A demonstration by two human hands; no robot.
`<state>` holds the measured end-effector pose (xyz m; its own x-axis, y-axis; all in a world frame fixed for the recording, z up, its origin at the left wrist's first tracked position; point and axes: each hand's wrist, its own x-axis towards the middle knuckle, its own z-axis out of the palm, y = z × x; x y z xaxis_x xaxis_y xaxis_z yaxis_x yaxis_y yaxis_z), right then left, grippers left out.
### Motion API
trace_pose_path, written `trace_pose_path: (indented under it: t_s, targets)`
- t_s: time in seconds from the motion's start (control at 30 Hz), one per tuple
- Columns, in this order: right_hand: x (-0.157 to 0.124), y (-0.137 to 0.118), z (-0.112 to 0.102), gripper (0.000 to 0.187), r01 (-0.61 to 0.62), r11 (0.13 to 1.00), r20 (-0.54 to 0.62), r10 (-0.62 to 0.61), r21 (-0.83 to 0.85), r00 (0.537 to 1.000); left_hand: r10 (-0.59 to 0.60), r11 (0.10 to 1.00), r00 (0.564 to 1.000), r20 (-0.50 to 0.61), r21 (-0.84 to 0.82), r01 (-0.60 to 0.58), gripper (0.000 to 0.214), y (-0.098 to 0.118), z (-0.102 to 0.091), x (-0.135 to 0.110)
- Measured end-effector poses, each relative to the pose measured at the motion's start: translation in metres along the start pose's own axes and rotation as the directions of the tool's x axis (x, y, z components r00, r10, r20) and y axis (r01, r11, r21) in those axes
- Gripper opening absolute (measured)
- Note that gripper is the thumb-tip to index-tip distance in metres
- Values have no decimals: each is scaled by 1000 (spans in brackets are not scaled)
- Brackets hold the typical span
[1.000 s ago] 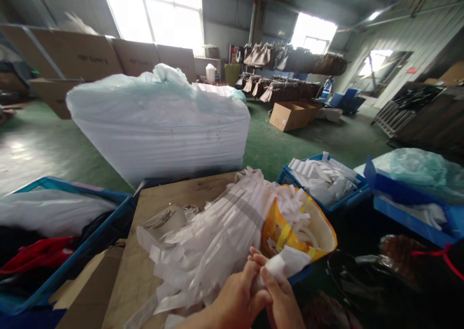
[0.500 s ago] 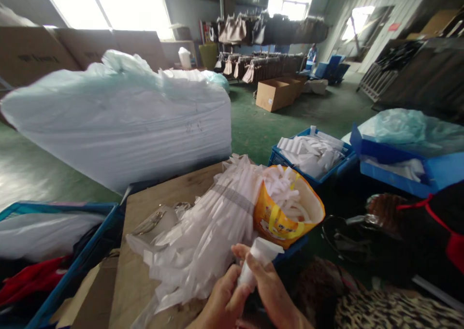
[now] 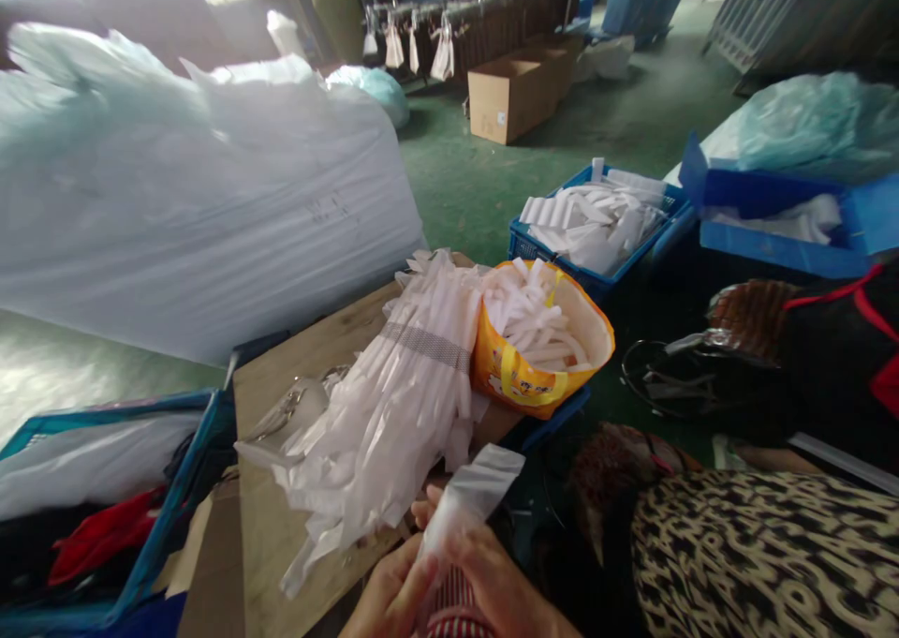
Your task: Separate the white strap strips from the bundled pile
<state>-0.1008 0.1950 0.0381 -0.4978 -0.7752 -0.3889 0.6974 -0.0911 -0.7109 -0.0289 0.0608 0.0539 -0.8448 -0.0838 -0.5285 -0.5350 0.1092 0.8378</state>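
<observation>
In front of my body, both hands close on one translucent white plastic sleeve (image 3: 481,482), its flat free end pointing up and to the right. My left hand (image 3: 393,582) pinches its lower part between thumb and fingers. My right hand (image 3: 484,568) wraps around its middle, and some fingertips show on the far side. Just beyond the hands lies a large bundle of similar sleeves (image 3: 372,432) on a wooden board, with a grey checked band (image 3: 428,346) across it. Against the bundle's right side stands a yellow bag (image 3: 523,376) filled with white foam strips (image 3: 537,324).
A blue crate (image 3: 520,244) of white foam pieces stands beyond the bag, with an open blue box (image 3: 765,244) to its right. A tall wrapped white stack (image 3: 245,207) rises at the left. At lower right sits a person in leopard-print clothing (image 3: 758,554).
The view has tipped downward, so the bundle and bag appear higher. My hands have come lower and nearer my body, and more of the sleeve's flat end shows.
</observation>
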Motion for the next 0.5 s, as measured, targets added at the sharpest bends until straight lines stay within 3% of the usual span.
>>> trace_pose_path:
  t_s: [0.1,0.23,0.3,0.4,0.5]
  targets:
    - [6,10,2,68,-9,1000,-34,9,-6,999,4,1000,1000,-5,16,-4,50,-1,6,-2]
    - [5,17,12,67,-24,989,22,28,-143,999,-135,991,990,-40,11,136,54,-16,-6,-19]
    - [6,18,15,66,-29,978,72,44,-204,996,-147,989,989,19,6,147,55,-15,-16,-23]
    - [15,22,19,63,-23,966,102,50,-257,993,-61,997,977,203,-33,69,51,-6,-35,-18]
    - [33,29,32,63,-1,970,117,31,-245,993,-14,1000,977,215,-21,19,42,-5,-60,-8]
